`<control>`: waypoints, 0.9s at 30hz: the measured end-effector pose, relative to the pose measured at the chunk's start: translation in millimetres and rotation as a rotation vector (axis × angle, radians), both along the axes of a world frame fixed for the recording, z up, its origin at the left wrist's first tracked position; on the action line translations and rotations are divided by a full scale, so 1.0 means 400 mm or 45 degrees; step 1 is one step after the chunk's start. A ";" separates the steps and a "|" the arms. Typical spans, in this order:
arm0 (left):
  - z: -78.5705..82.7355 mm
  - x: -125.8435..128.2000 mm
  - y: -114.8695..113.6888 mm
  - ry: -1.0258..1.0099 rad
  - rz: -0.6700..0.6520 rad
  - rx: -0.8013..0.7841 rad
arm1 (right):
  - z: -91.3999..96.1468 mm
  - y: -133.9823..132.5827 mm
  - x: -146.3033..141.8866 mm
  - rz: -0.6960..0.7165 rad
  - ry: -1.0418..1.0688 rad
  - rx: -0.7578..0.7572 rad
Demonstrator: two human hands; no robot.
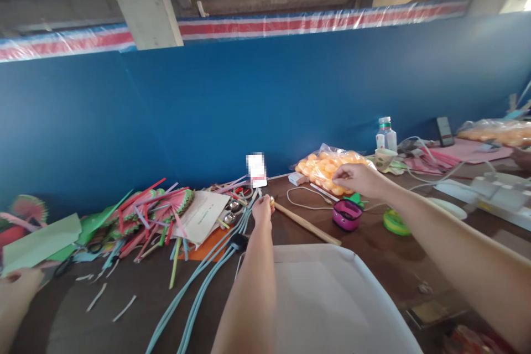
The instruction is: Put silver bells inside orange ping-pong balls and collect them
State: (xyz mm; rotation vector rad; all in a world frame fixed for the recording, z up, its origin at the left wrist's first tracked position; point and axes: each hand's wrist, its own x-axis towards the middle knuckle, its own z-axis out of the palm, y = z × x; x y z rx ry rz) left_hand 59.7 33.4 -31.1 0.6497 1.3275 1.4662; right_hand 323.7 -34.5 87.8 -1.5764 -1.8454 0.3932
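My left hand [262, 211] reaches out over the middle of the table, its fingers closed round a small yellowish thing [272, 203] that I cannot make out. Beside it a wooden stick [309, 224] lies slanting on the table, and pale blue cords [203, 274] run past on the left. My right hand [352, 178] is raised with its fingertips pinched together, in front of a clear bag of orange balls [321, 168]. Whatever is in that pinch, if anything, is too small to see. Below the hand stands a small purple pouch [347, 215].
Paper fans [166, 204], strips and a white sheet [201, 215] crowd the left. Another person's hand [19, 293] is at the left edge. A white tray-like surface [327, 293] lies near me. Bottles [386, 135], a cup [385, 159] and green tape [396, 222] are right. Behind is a blue partition [249, 99].
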 end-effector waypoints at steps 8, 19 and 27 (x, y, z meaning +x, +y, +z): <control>0.029 -0.014 -0.014 -0.600 0.019 -0.025 | -0.027 0.059 -0.269 0.148 1.399 -0.136; 0.029 -0.021 0.004 -0.740 0.071 0.047 | -0.204 0.179 -0.474 -0.106 2.044 -0.575; 0.017 -0.013 0.012 -0.626 0.112 -0.055 | -0.258 0.197 -0.465 -0.142 2.200 -0.576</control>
